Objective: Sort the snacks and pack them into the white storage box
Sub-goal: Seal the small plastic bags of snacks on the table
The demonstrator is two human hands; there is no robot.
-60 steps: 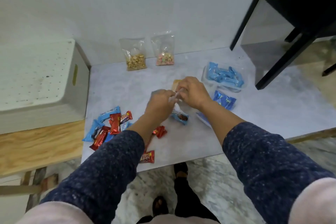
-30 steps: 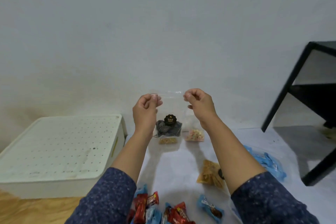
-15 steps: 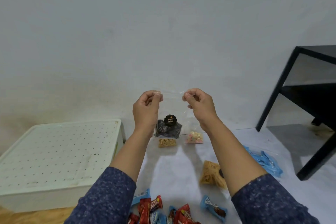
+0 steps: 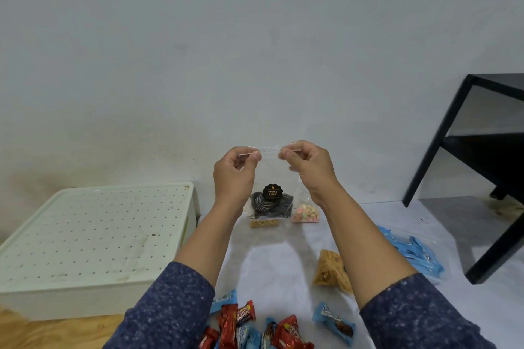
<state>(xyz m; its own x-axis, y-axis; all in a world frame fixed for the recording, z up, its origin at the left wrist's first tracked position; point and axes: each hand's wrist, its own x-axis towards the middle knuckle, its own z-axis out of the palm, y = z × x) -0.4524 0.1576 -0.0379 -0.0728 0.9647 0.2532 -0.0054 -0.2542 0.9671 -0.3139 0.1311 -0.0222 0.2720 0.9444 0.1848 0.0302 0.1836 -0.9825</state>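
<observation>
While both hands pinch the bag (image 4: 270,178), wrappers (image 4: 249,326) lie below.

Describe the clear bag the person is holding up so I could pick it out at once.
Start at the white storage box on the left, then look right to the two raised hands, left hand and right hand. The clear bag hangs between them, pinched at its top corners. Unlike the peanut bag and pastel candy bag behind, it holds dark swirled chips under a black label.

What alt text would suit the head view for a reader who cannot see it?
Two hands, left hand and right hand, pinch the top edge of a clear bag of dark striped snacks, held up above a table. Loose wrapped candies lie near; a closed white storage box sits left.
</observation>
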